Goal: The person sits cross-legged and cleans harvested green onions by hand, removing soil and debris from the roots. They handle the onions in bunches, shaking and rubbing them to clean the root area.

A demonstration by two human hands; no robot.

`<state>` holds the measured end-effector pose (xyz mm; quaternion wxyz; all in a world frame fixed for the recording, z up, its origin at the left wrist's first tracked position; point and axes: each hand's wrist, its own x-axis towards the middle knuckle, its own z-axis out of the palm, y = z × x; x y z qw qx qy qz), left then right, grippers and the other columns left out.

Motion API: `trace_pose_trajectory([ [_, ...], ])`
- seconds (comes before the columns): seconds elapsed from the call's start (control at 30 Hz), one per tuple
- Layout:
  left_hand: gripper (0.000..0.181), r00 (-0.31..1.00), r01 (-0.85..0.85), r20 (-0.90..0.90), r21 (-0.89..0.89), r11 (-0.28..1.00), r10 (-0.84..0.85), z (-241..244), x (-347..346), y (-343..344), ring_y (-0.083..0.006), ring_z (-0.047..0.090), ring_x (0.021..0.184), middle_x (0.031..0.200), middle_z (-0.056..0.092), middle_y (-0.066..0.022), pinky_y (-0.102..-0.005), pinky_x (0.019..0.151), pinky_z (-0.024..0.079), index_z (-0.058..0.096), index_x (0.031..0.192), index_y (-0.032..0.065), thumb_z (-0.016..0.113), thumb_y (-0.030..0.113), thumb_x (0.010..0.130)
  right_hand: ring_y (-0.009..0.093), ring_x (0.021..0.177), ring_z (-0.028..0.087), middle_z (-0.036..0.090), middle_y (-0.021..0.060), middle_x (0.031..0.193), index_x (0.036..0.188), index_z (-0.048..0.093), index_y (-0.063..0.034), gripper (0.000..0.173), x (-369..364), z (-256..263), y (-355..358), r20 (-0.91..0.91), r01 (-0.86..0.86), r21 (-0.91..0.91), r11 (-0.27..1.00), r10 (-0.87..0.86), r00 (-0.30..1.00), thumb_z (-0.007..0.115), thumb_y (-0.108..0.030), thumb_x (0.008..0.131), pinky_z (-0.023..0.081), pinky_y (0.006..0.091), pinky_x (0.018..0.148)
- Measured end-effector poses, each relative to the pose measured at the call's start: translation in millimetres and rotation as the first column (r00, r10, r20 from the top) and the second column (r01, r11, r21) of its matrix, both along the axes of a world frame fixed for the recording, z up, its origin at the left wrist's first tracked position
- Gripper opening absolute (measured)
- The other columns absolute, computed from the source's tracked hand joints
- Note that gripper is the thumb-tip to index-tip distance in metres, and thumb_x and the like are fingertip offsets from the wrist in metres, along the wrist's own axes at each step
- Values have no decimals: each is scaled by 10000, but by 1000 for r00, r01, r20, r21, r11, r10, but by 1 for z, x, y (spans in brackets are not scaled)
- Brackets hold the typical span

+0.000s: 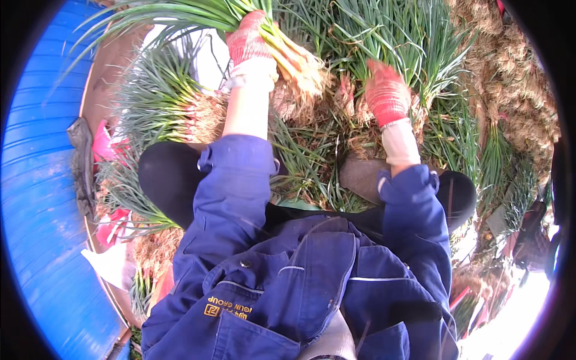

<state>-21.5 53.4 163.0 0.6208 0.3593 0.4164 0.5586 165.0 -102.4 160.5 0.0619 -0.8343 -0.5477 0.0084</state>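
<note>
My left hand (250, 38), in a red knitted glove, is closed around a bunch of green onions (292, 54) at the top of the view. Their long leaves point left and their pale, rooted ends point right. My right hand (388, 92), gloved alike, lies against the lower part of a large heap of green onions (382, 31); its fingertips are partly lost among the stalks, and whether it grips any is unclear. Between the hands, more root ends (345, 92) show. Left of my left forearm lies a row of green onions (193, 114) with roots to the right.
A blue corrugated panel (40, 180) curves along the left. Loose leaves (310, 166) cover the ground between my bent legs. A brown shoe (362, 177) is beside my right forearm. Rooted bundles (513, 67) are piled at the right, with more green onions (495, 153) below them.
</note>
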Motion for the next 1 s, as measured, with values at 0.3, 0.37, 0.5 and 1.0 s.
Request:
trace_pose_trajectory([
  [0.3,303,998,59,25,-379,924,-53,41,-12,6,-313,614,659,803,625,-167,-401,644,511,566,887,31,526,330,856,239,1236,456,543,26,1278,1229,546,-198,356,-20,-47,-13,206,-5,-372,928,87,975,472,-237,883,250,549,1050],
  [0.37,325,973,-207,41,-276,939,226,42,-21,-3,-323,612,673,827,630,-169,-409,663,514,563,906,19,522,337,854,253,1177,502,572,50,1227,1182,561,-145,336,-26,3,-26,122,-71,-342,937,119,985,471,-293,893,311,569,996],
  [0.5,263,964,-160,171,-228,960,201,39,0,-10,-311,607,666,812,625,-145,-422,654,520,548,870,40,513,299,851,235,1167,491,574,52,1200,1195,545,-177,366,-41,-8,-28,344,-394,0,919,370,863,503,-277,846,318,488,1027],
  [1.0,416,592,317,672,315,895,-446,53,-62,-45,-240,581,842,938,589,-104,-463,888,448,539,1067,-6,595,314,807,98,712,552,612,22,940,1171,541,-47,353,-87,23,-53,-930,-105,174,979,128,-344,616,-192,859,434,231,574],
])
